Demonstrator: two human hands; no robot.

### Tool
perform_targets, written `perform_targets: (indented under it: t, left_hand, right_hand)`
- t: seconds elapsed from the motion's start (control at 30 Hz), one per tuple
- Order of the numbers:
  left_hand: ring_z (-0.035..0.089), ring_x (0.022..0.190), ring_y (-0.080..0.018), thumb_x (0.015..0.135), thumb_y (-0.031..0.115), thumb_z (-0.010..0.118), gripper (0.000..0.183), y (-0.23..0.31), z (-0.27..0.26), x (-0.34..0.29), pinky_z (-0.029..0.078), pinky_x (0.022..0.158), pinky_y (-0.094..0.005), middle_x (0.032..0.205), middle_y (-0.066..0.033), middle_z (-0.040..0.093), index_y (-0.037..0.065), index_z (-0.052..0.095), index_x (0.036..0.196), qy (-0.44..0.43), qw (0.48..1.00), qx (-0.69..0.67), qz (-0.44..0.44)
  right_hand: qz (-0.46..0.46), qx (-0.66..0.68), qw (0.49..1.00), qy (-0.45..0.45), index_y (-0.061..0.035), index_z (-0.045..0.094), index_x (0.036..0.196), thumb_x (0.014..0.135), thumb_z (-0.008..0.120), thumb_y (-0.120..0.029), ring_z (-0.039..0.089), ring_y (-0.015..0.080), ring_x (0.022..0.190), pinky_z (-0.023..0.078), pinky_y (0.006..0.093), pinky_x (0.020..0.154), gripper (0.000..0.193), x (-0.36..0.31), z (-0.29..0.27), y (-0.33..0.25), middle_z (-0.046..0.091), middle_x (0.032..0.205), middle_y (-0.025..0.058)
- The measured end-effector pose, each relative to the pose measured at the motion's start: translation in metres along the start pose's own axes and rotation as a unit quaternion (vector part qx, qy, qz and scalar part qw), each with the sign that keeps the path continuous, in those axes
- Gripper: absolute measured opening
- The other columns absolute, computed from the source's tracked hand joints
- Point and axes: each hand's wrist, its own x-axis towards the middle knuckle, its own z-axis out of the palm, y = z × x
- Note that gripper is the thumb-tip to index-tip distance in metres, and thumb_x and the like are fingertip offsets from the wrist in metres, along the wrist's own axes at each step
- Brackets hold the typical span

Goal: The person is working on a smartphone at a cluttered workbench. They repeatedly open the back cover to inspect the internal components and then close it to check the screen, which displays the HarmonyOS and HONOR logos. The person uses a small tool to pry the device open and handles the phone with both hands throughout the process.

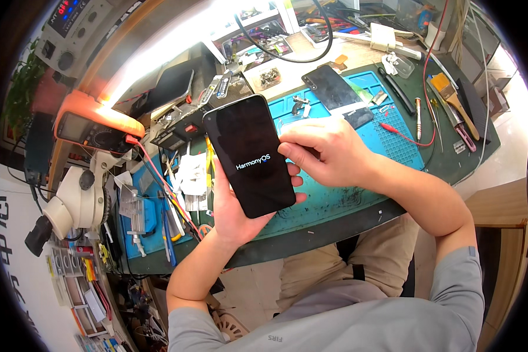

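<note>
A black smartphone [249,176] lies tilted in my left hand [233,214], above the front of the bench. Its dark screen faces up, with a small line of white lettering lit on it. My left palm supports the lower end, and the fingertips curl round its right edge. My right hand [328,149] is closed, with thumb and index finger pinched together at the phone's right edge, roughly midway along it. Beyond the right hand, a second dark phone or phone panel [328,88] rests on the blue repair mat [393,141].
An orange multimeter [91,126] and a white microscope [70,202] stand at the left. Tools, including blue-handled tweezers [169,237], crowd beside them. At the right lie a brush [446,88], a screwdriver [418,120] and a red test lead [396,129]. A wooden cabinet [498,205] stands right.
</note>
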Motion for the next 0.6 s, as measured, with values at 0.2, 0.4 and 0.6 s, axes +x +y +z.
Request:
perform_targets:
  t: [0.2,0.4,0.6]
  left_hand:
    - [0.059,0.117,-0.0349,0.095,0.077,0.010,0.094,-0.0015,-0.0062,-0.0004,0.048,0.098,-0.0578,0.133,-0.0197,0.057,0.006,0.041,0.148,-0.038,0.999,-0.021,0.007]
    - [0.059,0.116,-0.0343,0.094,0.079,0.014,0.092,-0.0012,-0.0032,-0.0010,0.048,0.097,-0.0605,0.132,-0.0169,0.057,0.009,0.042,0.147,-0.016,1.000,0.009,0.005]
    - [0.058,0.120,-0.0356,0.095,0.078,0.012,0.093,-0.0022,-0.0074,-0.0013,0.047,0.100,-0.0594,0.136,-0.0194,0.056,0.007,0.039,0.149,-0.035,0.999,-0.004,0.010]
  right_hand:
    - [0.007,0.010,1.000,0.001,-0.0058,0.065,0.085,0.093,0.065,-0.016,0.068,0.0253,0.067,0.052,0.0367,0.057,0.013,-0.0011,0.0016,0.0019,0.067,0.072,0.0049]
    - [0.000,-0.003,1.000,0.000,-0.0059,0.064,0.083,0.093,0.065,-0.015,0.067,0.0253,0.067,0.051,0.0376,0.058,0.014,-0.0006,0.0021,0.0035,0.066,0.071,0.0043]
    - [0.003,-0.013,1.000,-0.018,-0.0059,0.063,0.081,0.092,0.064,-0.014,0.066,0.0255,0.068,0.051,0.0382,0.059,0.014,0.0002,-0.0004,0.0014,0.065,0.070,0.0041]
